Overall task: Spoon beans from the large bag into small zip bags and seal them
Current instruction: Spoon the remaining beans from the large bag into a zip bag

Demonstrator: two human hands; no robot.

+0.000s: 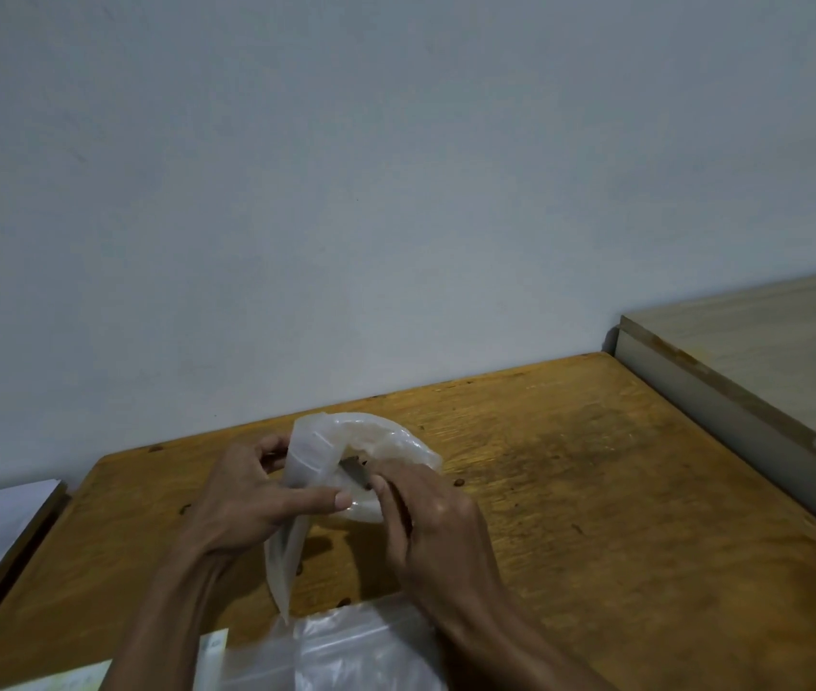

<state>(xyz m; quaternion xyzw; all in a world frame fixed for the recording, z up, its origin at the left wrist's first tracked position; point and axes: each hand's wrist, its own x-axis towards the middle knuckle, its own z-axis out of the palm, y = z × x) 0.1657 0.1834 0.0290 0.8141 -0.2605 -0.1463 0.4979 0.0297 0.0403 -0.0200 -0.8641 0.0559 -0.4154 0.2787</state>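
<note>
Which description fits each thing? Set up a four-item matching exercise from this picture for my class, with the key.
Things:
1. small zip bag
2. spoon
3. large bag
4. flat clear bags

Descriptions:
A. lying at the near edge of the wooden table
B. pinched in the left hand, hanging down
C. open-mouthed, behind both hands
D. metal, gripped by the right hand

Pairs: 1-B, 2-D, 3-C, 4-A

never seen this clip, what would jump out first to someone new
Two bare hands meet over the middle of the wooden table: the left hand pinches a small zip bag, the right hand holds a spoon at its mouth. More clear bags lie at the near edge.
</note>
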